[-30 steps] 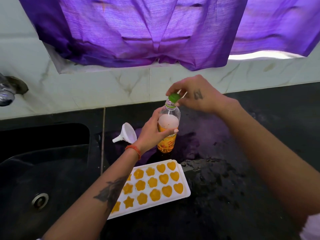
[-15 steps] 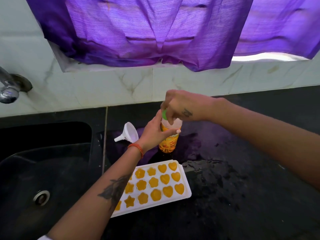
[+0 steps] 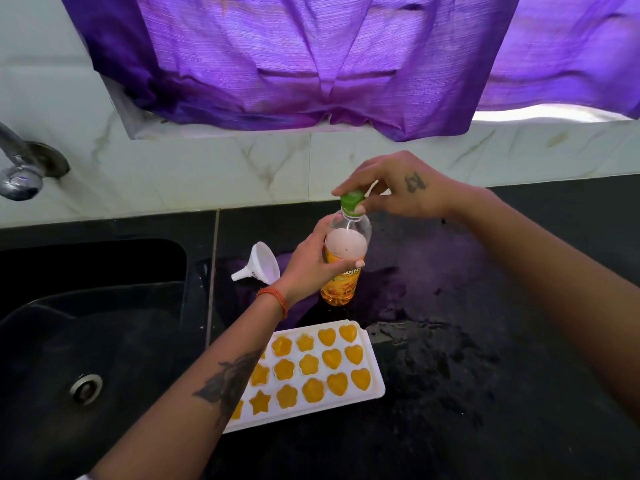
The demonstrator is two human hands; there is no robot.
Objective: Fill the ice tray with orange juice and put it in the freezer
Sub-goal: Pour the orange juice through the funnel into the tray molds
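Observation:
A white ice tray lies on the black counter, its heart, flower and star cells full of orange juice. Behind it stands a clear juice bottle, partly full of orange juice. My left hand is wrapped around the bottle's middle. My right hand pinches the green cap on the bottle's neck with thumb and fingertips. My left forearm hides the tray's left end.
A white funnel lies on its side left of the bottle. A black sink with a drain sits at left, a metal tap above it. Wet patches spread right of the tray. A purple curtain hangs over the wall.
My right hand turned over the cap, covering it half a second ago, and now has rotated back so the green cap shows again. The bottle and tray stay in place.

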